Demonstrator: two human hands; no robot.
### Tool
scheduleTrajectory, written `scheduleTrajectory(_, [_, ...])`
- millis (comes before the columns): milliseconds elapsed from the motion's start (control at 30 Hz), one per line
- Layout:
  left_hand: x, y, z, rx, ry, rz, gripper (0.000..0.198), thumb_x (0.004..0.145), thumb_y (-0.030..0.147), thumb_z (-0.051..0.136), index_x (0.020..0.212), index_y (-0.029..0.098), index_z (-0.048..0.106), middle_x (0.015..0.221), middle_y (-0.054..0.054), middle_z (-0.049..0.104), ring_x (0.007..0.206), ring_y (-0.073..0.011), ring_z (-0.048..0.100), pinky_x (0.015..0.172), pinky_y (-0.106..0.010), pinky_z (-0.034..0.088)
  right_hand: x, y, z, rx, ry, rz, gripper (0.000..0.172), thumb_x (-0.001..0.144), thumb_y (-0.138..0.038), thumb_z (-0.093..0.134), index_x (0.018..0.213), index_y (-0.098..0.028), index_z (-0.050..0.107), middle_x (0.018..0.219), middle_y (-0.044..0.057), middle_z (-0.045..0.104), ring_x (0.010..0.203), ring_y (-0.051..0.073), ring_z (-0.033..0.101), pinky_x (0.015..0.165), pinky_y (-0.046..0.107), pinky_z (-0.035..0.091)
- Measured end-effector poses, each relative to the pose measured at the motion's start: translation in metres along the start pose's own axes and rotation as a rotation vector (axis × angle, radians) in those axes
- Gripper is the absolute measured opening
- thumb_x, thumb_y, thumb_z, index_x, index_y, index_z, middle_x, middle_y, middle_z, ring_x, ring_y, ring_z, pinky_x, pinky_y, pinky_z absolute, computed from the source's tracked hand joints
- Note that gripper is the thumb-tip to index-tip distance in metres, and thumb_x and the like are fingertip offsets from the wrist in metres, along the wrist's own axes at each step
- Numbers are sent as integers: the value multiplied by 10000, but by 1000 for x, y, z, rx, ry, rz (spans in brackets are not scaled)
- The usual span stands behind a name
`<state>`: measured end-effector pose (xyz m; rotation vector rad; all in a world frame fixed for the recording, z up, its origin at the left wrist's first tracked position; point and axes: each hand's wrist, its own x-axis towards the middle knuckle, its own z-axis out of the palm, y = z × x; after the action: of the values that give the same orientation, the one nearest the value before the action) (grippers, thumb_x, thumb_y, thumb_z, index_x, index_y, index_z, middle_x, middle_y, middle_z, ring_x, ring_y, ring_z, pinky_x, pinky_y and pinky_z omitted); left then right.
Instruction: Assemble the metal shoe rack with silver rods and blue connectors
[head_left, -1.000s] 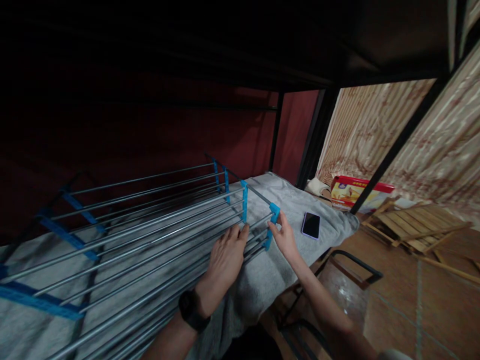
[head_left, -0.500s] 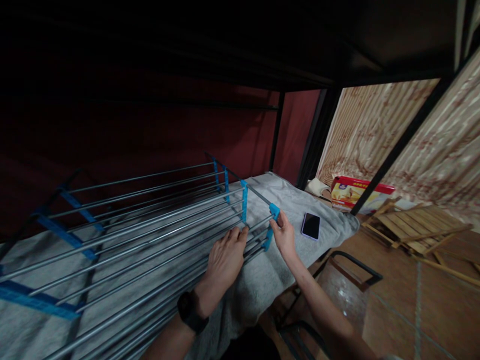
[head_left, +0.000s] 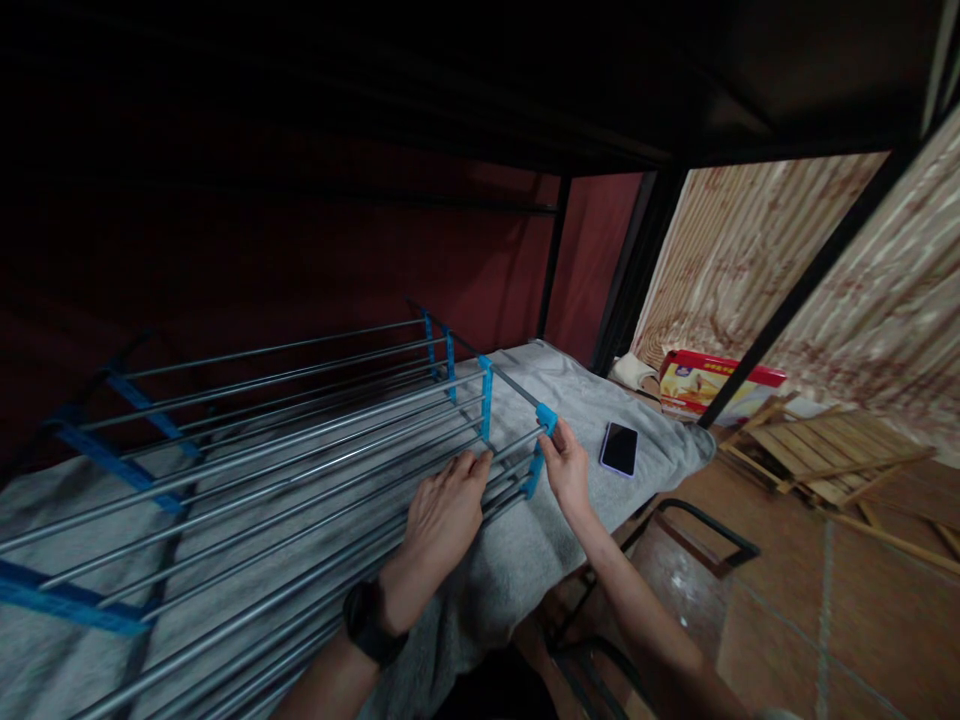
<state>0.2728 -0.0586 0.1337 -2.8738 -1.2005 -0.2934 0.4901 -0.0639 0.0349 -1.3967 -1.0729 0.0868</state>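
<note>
A shoe rack [head_left: 300, 452] of grey metal tubes and blue plastic brackets lies across a grey blanket in the head view. My left hand [head_left: 448, 505] is closed over the tubes near the rack's right end, palm down, its fingertips partly hidden; a black watch [head_left: 367, 622] is on that wrist. At the front right corner, my right hand [head_left: 566, 468] pinches the blue bracket [head_left: 546, 418] where a tube meets it. The fingers of this hand cover part of the bracket.
A phone [head_left: 619, 449] lies on the grey blanket [head_left: 517, 580], right of my right hand. A black-framed chair [head_left: 694, 570] stands beside the bed. Folded wooden slats [head_left: 840, 450] and a red-yellow box [head_left: 716, 385] lie farther right. Black bed posts [head_left: 553, 260] and an upper bunk surround the space.
The view has shifted slightly, so the rack and phone sit a little farther left. My left hand has moved slightly left and down in the view; both hands stay on the rack.
</note>
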Motion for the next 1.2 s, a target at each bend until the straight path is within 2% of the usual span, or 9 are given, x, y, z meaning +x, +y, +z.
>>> scheduleTrajectory(267, [0,-1,-1,-8,-2,-5,571,909,45,310,1422,223,489,1272,-87,638,1062,-211,646,802,-338,527,0,-1,2,51,23,19,448,904,-414,540,1296,-208,607,1165,80,709,1093,266,647,971,431,515])
scheduleTrajectory(500, [1,2,-7,-1,-23,-9,562,923,55,308,1432,223,476,1263,-101,639,1104,-215,636,848,-336,519,-1,-3,0,34,33,18,436,905,-409,543,1286,-209,614,1163,75,712,1093,268,648,981,433,512])
scheduleTrajectory(800, [4,-3,3,-19,-30,-1,578,914,43,305,1433,242,464,1295,-95,626,1075,-217,652,850,-342,515,-3,-3,0,33,8,4,460,909,-419,542,1321,-221,600,1132,70,724,1106,274,648,975,444,523])
scheduleTrajectory(1000, [1,6,-7,27,-34,41,547,926,49,303,1435,185,446,1273,-132,622,1113,-234,634,843,-342,520,-5,0,0,59,-8,16,443,911,-422,534,1284,-198,618,1185,84,707,1121,271,641,1005,445,502])
scheduleTrajectory(1200, [2,6,-8,6,-32,58,522,933,57,315,1425,173,445,1361,-148,582,1135,-237,624,891,-367,509,-8,3,3,73,-2,37,416,908,-417,547,1247,-188,627,1193,101,707,1099,264,656,1012,440,485])
